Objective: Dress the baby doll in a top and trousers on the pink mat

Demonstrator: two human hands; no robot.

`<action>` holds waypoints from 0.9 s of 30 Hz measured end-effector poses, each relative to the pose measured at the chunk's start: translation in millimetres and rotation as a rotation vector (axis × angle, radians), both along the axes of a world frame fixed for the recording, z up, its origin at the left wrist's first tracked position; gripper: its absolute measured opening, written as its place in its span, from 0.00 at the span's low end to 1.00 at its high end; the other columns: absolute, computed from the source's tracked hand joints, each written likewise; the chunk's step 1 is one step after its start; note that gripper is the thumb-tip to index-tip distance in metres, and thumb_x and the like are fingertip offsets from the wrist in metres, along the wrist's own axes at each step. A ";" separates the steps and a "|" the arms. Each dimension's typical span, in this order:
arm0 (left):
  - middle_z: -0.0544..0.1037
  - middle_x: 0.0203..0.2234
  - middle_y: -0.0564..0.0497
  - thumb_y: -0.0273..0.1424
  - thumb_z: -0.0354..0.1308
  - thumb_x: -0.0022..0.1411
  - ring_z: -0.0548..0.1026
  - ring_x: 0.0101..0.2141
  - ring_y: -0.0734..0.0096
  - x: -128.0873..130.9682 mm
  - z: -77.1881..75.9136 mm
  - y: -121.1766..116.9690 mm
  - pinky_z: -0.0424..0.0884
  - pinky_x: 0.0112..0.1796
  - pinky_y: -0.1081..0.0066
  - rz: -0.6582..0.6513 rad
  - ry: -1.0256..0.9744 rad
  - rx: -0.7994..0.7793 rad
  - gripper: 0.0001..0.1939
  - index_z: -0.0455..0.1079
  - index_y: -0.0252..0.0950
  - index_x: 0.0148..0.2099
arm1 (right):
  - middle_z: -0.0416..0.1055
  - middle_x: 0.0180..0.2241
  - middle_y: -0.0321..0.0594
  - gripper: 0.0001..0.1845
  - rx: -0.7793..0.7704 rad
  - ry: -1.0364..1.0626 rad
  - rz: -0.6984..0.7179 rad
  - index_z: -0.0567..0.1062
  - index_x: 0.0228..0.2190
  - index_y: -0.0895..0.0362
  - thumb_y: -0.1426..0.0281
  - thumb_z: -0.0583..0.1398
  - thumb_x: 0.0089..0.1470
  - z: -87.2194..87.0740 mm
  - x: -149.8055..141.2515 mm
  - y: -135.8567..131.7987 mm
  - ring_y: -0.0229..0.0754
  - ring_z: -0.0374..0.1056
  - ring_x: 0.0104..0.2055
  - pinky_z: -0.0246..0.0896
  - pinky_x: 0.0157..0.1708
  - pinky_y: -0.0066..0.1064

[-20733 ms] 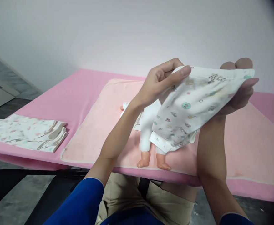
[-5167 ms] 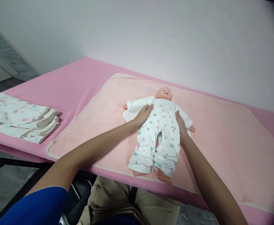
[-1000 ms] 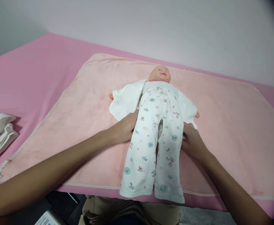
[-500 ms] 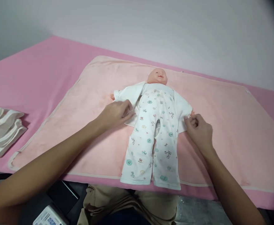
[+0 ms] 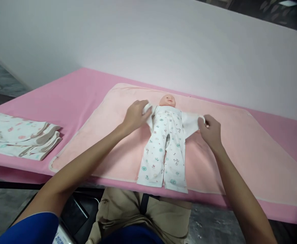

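White top [image 5: 190, 124] is rising higher at the sides than half a second ago; left hand [image 5: 138, 114] and right hand [image 5: 211, 128] are each pinching an edge; doll [image 5: 167, 100] is lying face-up between them on the peach mat [image 5: 252, 162], head pointing away, printed pants [image 5: 155, 157] running toward the wearer; left hand's sitting closer; folded cloths [image 5: 18, 132] are resting far left on the desk [image 5: 82, 89], blocking nothing.

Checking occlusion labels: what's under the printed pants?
Under the printed pants is the doll, head showing above them, lying on the peach blanket. Its legs and feet are covered. The crotch opening shows something pale I can't identify.
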State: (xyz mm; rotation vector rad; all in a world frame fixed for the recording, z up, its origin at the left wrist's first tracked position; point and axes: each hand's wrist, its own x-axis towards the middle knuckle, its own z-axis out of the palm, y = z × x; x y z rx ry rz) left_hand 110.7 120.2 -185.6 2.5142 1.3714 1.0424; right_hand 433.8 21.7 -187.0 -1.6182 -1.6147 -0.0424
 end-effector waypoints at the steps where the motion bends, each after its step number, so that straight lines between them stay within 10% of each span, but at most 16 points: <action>1: 0.76 0.33 0.45 0.36 0.50 0.77 0.73 0.39 0.58 15.5 4.9 -7.7 0.63 0.40 0.62 -0.086 0.011 0.089 0.13 0.66 0.38 0.38 | 0.55 0.26 0.34 0.21 0.075 -0.090 0.077 0.55 0.25 0.52 0.61 0.56 0.68 8.9 -15.5 2.8 0.40 0.53 0.30 0.48 0.33 0.36; 5: 0.79 0.44 0.41 0.32 0.54 0.74 0.74 0.44 0.54 37.0 -8.4 -36.3 0.64 0.44 0.58 -0.368 0.277 0.245 0.05 0.70 0.37 0.46 | 0.66 0.31 0.41 0.15 -0.001 -0.475 0.322 0.62 0.28 0.52 0.66 0.57 0.68 5.2 -50.9 -7.0 0.45 0.60 0.34 0.53 0.37 0.38; 12: 0.80 0.48 0.42 0.35 0.62 0.63 0.73 0.47 0.51 -27.4 -84.3 -51.7 0.63 0.47 0.55 -0.036 0.109 -0.122 0.13 0.68 0.38 0.49 | 0.75 0.43 0.47 0.16 -0.204 -0.107 0.186 0.72 0.46 0.53 0.57 0.63 0.63 -75.8 4.4 -50.8 0.52 0.70 0.43 0.65 0.42 0.42; 21: 0.80 0.28 0.49 0.36 0.51 0.72 0.76 0.31 0.57 17.6 -57.7 -55.1 0.59 0.44 0.59 -0.163 0.025 -0.353 0.13 0.65 0.38 0.34 | 0.79 0.39 0.46 0.15 -0.268 0.218 0.103 0.74 0.36 0.53 0.56 0.55 0.66 -78.3 -53.0 -41.8 0.54 0.72 0.40 0.65 0.39 0.42; 27: 0.85 0.33 0.46 0.37 0.53 0.70 0.79 0.35 0.52 -1.4 -68.4 -59.5 0.60 0.43 0.60 -0.119 0.050 -0.410 0.12 0.68 0.39 0.34 | 0.79 0.57 0.49 0.24 -0.375 0.316 0.272 0.75 0.56 0.53 0.57 0.62 0.62 -70.5 -55.5 -53.6 0.58 0.75 0.53 0.70 0.48 0.44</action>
